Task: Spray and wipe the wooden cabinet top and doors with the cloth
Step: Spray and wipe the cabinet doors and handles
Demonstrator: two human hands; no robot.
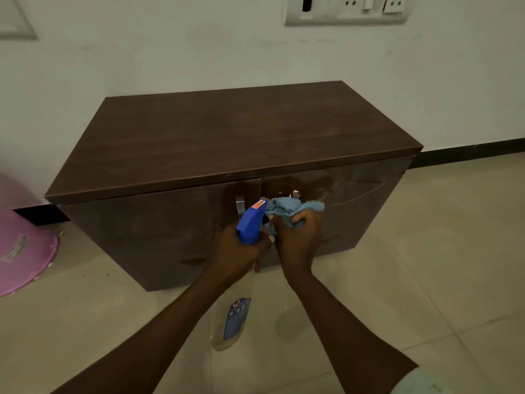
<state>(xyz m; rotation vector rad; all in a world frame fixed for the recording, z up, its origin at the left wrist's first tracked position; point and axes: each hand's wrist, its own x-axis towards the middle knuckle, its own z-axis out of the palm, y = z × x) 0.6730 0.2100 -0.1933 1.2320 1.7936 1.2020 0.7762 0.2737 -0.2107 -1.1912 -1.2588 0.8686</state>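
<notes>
Spray bottle (247,223) is gripped in left hand (241,251); blue cloth (295,207) is bunched in right hand (298,240), before cabinet (227,137) doors. Step judged: door spraying; trigger squeeze is called for next.

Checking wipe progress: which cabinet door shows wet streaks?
The right door, behind the cloth; its upper part glistens, while the left door looks dry.

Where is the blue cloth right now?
The blue cloth is bunched in the right hand, in front of the cabinet doors near the handles, just right of the spray bottle in the left hand.
</notes>
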